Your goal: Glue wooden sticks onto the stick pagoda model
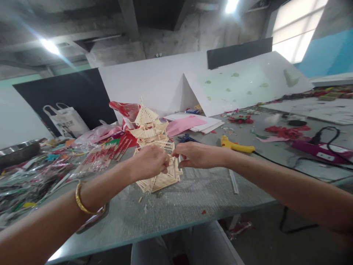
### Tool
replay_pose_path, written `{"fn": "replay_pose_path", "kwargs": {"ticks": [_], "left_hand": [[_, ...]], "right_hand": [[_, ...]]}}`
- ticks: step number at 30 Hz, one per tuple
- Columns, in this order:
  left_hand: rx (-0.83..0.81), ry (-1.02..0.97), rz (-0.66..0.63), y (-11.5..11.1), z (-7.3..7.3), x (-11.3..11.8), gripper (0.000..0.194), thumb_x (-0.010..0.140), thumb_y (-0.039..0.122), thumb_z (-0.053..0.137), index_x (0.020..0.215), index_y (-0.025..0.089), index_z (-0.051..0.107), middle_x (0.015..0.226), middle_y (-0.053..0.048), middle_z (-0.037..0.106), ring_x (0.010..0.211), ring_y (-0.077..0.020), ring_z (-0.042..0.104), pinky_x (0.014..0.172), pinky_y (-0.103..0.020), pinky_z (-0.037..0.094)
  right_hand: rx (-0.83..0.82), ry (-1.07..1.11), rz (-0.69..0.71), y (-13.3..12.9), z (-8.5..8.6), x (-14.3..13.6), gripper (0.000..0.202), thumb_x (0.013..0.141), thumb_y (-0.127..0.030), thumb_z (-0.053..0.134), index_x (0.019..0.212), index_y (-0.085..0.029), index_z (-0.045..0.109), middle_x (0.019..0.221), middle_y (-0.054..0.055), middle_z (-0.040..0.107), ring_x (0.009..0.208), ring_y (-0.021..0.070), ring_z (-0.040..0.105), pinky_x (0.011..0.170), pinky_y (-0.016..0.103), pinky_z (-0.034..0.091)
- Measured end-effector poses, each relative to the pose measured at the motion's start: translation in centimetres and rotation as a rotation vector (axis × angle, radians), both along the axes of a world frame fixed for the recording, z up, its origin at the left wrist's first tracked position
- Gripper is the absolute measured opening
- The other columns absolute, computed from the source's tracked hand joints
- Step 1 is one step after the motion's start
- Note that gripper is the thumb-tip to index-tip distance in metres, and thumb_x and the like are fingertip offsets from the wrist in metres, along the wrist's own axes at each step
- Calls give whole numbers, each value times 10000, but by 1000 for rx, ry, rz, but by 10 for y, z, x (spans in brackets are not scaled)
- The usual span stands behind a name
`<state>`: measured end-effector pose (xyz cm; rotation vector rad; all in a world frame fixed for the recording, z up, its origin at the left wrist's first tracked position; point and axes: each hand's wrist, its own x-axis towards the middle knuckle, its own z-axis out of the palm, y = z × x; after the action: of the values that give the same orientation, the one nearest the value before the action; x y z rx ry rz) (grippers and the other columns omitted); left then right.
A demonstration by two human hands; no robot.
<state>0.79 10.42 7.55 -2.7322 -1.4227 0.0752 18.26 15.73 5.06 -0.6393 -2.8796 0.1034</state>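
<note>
A tiered pagoda model (147, 117) built of thin pale wooden sticks stands on the grey table, with a wide stick base (162, 182). My left hand (151, 162) is closed in front of its middle tiers, fingers bent inward. Just to the right, my right hand (194, 154) has its fingers and thumb curled towards the left one, at the model's right side. Anything between the fingertips of either hand is too small or hidden to make out. The hands cover part of the lower tiers. A yellow hot glue gun (237, 144) lies beyond my right forearm.
A clear glue stick (234, 182) lies right of the model. Plastic-wrapped craft supplies (91, 158) crowd the table's left side. Pink paper (184, 124) and white sheets lie behind. At right are red scraps (288, 131), a purple power strip (321, 151) and black cables.
</note>
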Motion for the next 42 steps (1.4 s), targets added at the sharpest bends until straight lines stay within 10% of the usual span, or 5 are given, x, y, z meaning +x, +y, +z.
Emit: {"fn": "replay_pose_path", "kwargs": {"ticks": [42], "left_hand": [[105,49,73,9,-21,-5,218,639,84,422,562,136,619,491,-26,542,427,-96,394,459,-239,254]], "right_hand": [[38,-12,74,7,-12,-17,124,774,-145,547,864,-115,627,808,59,636,709,128,532,606,212,345]]}}
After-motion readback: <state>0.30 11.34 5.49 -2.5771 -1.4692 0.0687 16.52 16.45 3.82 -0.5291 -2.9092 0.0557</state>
